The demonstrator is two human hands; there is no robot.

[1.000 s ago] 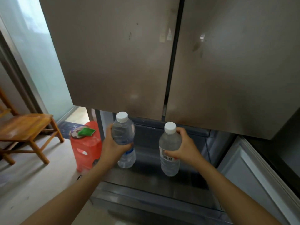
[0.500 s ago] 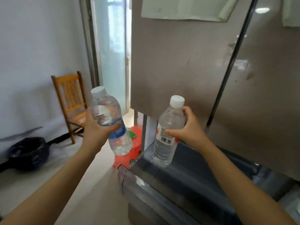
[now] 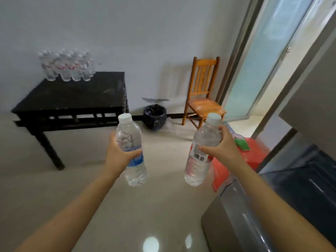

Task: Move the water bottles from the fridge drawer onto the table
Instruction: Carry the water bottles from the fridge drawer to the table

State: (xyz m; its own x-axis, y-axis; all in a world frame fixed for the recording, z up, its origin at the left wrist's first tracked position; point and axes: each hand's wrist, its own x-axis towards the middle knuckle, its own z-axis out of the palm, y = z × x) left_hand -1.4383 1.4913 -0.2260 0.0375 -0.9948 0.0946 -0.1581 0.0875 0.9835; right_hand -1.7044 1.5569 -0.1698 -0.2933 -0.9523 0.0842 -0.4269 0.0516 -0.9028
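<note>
My left hand (image 3: 119,152) grips a clear water bottle with a blue label (image 3: 133,155) around its middle, held upright over the floor. My right hand (image 3: 222,149) grips a second clear bottle with a red and white barcode label (image 3: 201,160), tilted slightly. Both have white caps. The black table (image 3: 72,95) stands against the wall at the upper left, well ahead of both hands, with several water bottles (image 3: 67,66) grouped on its far left corner. The open fridge drawer (image 3: 298,193) lies at the lower right, beside my right forearm.
A wooden chair (image 3: 203,99) stands by the wall near a frosted glass door (image 3: 269,57). A dark bin (image 3: 154,115) sits on the floor between table and chair. A red plastic stool (image 3: 241,160) stands behind the right bottle. Pale floor stretches toward the table.
The view has swung left from the fridge to the room with the table. Both hands still hold their bottles, carried away from the drawer and over the floor.
</note>
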